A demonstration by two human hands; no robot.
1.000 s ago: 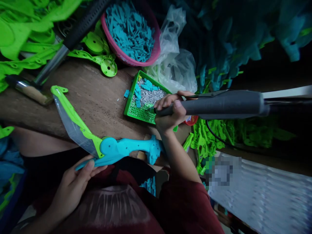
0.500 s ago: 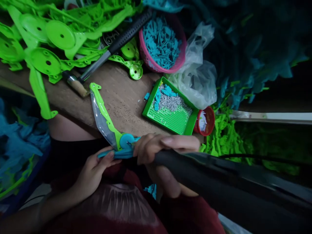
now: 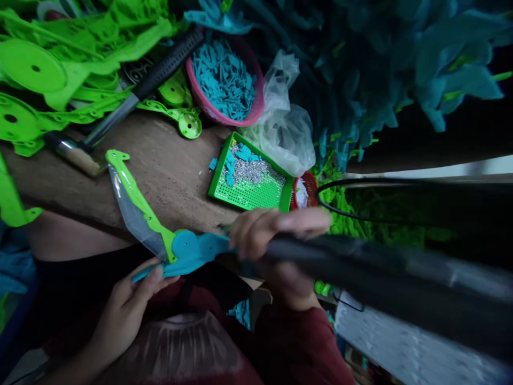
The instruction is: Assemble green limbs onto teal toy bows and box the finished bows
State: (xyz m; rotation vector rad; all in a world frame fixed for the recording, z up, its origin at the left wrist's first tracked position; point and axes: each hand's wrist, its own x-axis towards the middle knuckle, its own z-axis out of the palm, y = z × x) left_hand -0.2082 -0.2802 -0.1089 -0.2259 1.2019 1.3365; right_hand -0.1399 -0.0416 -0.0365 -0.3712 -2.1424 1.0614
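A plastic toy knife (image 3: pixel 192 251) with a blue handle and a bent blade (image 3: pixel 138 200) of lime green and clear plastic lies across my lap at the bench edge. My left hand (image 3: pixel 136 294) is closed on the blue handle's left end, thumb on top. Wrapped in my right hand (image 3: pixel 276 240) is a long black power screwdriver (image 3: pixel 360 272), blurred by motion. Its working end is hidden behind my fingers, beside the right end of the blue handle. Close by, a green perforated tray (image 3: pixel 248 200) holds many small silvery screws (image 3: pixel 250 170) and a few blue pieces.
A hammer (image 3: pixel 108 117) lies against piled lime-green parts (image 3: pixel 88 64). Behind the tray stand a pink basket (image 3: pixel 200 107) of blue pieces, a clear plastic bag (image 3: pixel 292 139) and a small red basket (image 3: pixel 308 184). Dark blue parts (image 3: pixel 401 69) heap up at right; a black cable (image 3: pixel 332 184) loops nearby.
The view has shifted right, so the bench things sit further left. The screwdriver's end has come off the toy knife's round joint, showing more of the blue handle; my left hand keeps its hold.
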